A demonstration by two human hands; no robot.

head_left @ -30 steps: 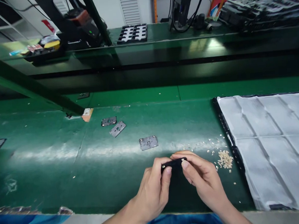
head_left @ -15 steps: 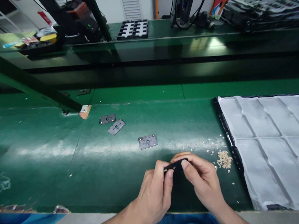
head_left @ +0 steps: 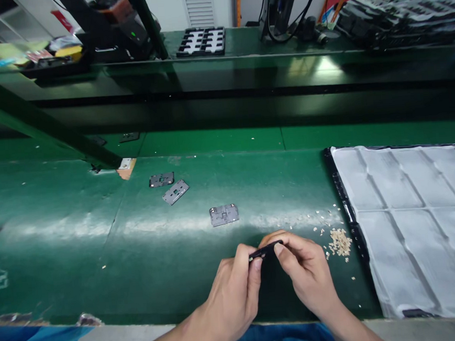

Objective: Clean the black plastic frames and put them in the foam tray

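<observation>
In the head view, a thin black part (head_left: 263, 251) was held just in from the near edge of the green counter (head_left: 161, 286), tilted so that its right end sat higher and its narrow side faced the wearer. The left hand (head_left: 232, 299) was clamped on its left end, thumb in front and forefinger on top; the right hand (head_left: 308, 269) pinched the other end, its thumb pressed to the front. Gripping by the ends probably kept the part steady and left the middle of that side in sight. The pile of small tan pieces (head_left: 339, 242) lay just beyond the right hand, near the left edge of the white-lined tray (head_left: 413, 182), seemingly placed there for an easy reach. That tray ran down to the counter's near edge on the right. A flat grey plate (head_left: 224, 215) lay beyond the hands; farther left, towards the counter's far edge, a dark plate (head_left: 161, 180) and a slanted plate (head_left: 175, 192) lay close together, perhaps put aside to free the space in front.
</observation>
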